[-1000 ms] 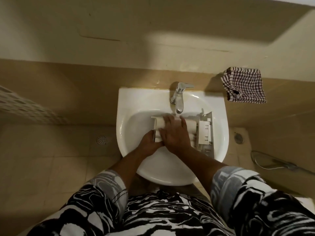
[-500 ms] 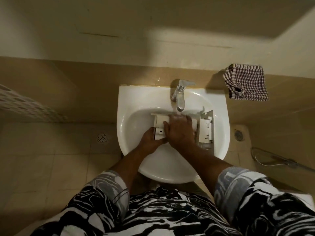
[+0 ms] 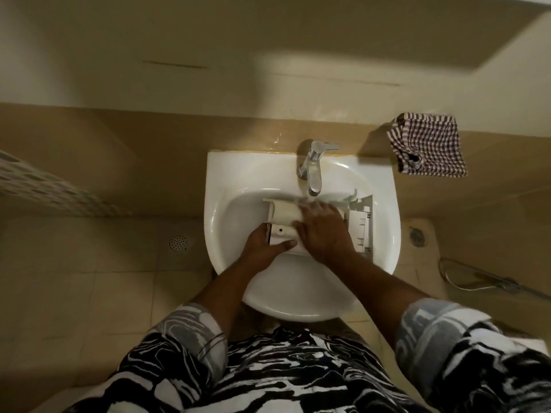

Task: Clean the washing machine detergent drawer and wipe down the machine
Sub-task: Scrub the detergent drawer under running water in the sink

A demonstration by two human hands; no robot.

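A white plastic detergent drawer (image 3: pixel 284 217) lies across the bowl of the white washbasin (image 3: pixel 226 180), under the chrome tap (image 3: pixel 313 168). My left hand (image 3: pixel 265 244) grips the drawer's left front corner, thumb across its near edge. My right hand (image 3: pixel 323 231) lies flat on top of the drawer's middle, fingers spread toward the tap's spout. A second white drawer part (image 3: pixel 360 228) with ribs leans in the bowl at the right, partly hidden by my right hand.
A checked cloth (image 3: pixel 426 149) hangs on the tiled wall right of the basin. A floor drain (image 3: pixel 179 242) sits to the left, another drain (image 3: pixel 416 235) to the right. A hose with a spray head (image 3: pixel 489 283) lies on the floor at right.
My right hand has slid to the right and back along the drawer top, uncovering more of its left end. My left hand keeps its grip on the left corner.
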